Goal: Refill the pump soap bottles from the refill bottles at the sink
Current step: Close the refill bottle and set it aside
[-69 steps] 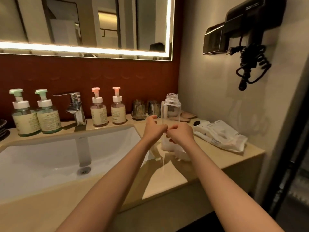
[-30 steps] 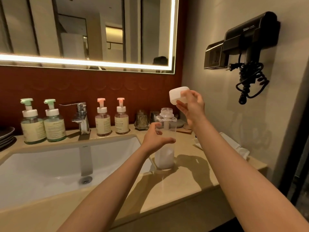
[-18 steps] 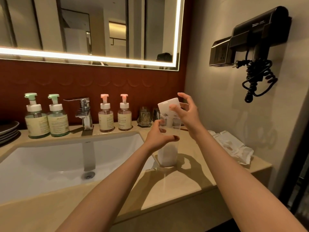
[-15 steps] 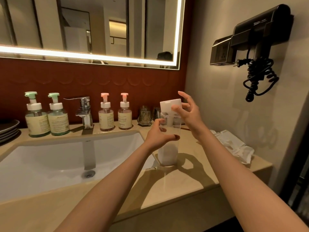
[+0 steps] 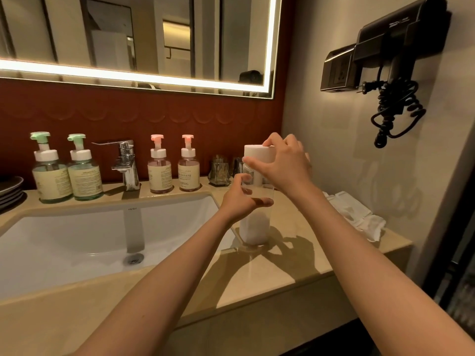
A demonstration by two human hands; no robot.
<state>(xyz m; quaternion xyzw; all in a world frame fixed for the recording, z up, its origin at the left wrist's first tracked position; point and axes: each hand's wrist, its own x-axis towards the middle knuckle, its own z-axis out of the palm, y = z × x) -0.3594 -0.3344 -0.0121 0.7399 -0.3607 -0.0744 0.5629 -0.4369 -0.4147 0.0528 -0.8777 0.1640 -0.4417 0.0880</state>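
**Cap at bottle mouth, long axis vertical**

- Right hand (image 5: 285,165): thumb and fingers pinch the white cap (image 5: 257,153), which is on or just above the neck; cannot tell which.
- Left hand (image 5: 240,201): curled round the refill bottle (image 5: 254,227), directly below the cap.
- Bottle: upright on the countertop (image 5: 282,276), just right of the sink (image 5: 77,240).
- Pink-topped pump bottles (image 5: 189,173): back left, apart.
- White packets (image 5: 354,214): to the right.
- Bare counter lies in front.

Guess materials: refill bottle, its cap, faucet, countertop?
The refill bottle looks like clear glossy plastic: white liquid shows through. Its cap: opaque white plastic, matte. The faucet: chromed metal, mirror reflections. The countertop: polished beige stone or composite, cannot tell which; it reflects light.
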